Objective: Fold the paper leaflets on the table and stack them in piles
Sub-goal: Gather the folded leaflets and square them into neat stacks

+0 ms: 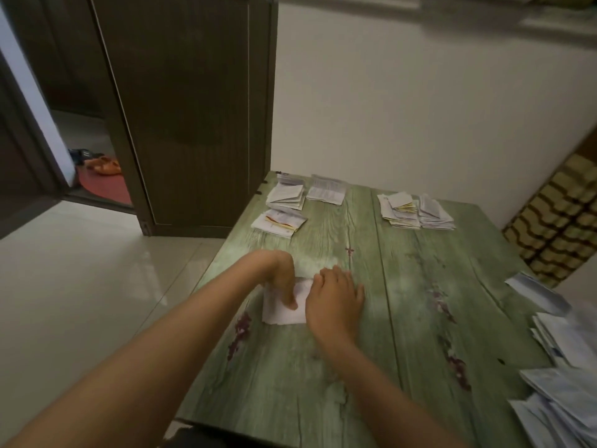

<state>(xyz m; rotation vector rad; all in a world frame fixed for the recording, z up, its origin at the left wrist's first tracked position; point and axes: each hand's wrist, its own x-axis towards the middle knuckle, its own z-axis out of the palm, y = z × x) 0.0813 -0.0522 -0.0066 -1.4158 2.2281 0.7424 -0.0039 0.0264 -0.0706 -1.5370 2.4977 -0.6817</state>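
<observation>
One white leaflet (284, 313) lies flat on the near-left part of the green worktop (403, 286), under both hands. The left hand (284, 276) points its fingers down, tips pressing the sheet. The right hand (336, 295) lies spread flat over its right edge. Neither grips.

Risk: thin, smooth paper may slide on the glossy wood-grain surface under uneven pressure, skewing the crease.

The folded piles (284, 202) at the far side look springy and fanned, so a careless drop could spill them. Unfolded sheets (562, 367) are heaped at the right.

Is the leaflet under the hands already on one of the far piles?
No, the leaflet lies flat on the table under the left hand and right hand, well apart from the far piles.
</observation>
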